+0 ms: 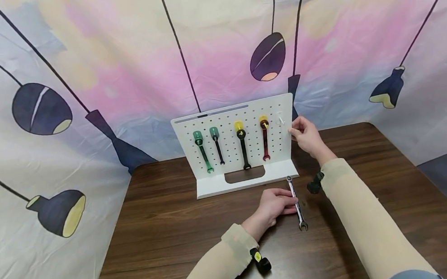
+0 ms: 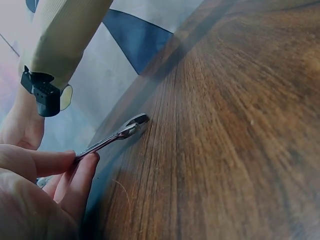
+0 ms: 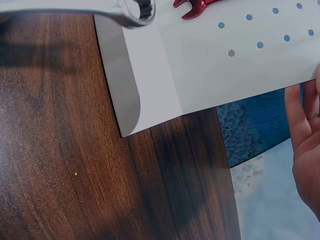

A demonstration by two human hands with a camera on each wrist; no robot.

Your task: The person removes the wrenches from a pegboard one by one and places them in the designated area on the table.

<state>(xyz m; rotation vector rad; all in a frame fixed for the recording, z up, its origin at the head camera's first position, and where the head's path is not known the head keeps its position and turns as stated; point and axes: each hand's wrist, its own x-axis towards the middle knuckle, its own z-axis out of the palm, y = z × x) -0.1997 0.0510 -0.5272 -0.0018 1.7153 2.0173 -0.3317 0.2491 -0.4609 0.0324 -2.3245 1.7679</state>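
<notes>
My left hand [image 1: 275, 204] pinches a silver combination wrench [image 1: 297, 204] between thumb and fingers, over the table in front of a white pegboard stand [image 1: 228, 148]. The wrench's ring end points toward the board; its open jaw points back toward me. In the left wrist view, the open end [image 2: 135, 125] stands out past the fingertips. My right hand [image 1: 308, 137] grips the board's right edge, thumb at the front. On the board hang a green wrench [image 1: 203, 153], a small dark wrench [image 1: 218, 147], a black wrench [image 1: 243, 148] and a red wrench [image 1: 265, 139].
A clear holder [image 1: 280, 118] with no wrench on it sits at the board's upper right. Green and yellow holders bear the hung wrenches. The stand rests toward the back of a brown wooden table [image 1: 156, 237]. A patterned cloth [image 1: 116, 55] hangs behind.
</notes>
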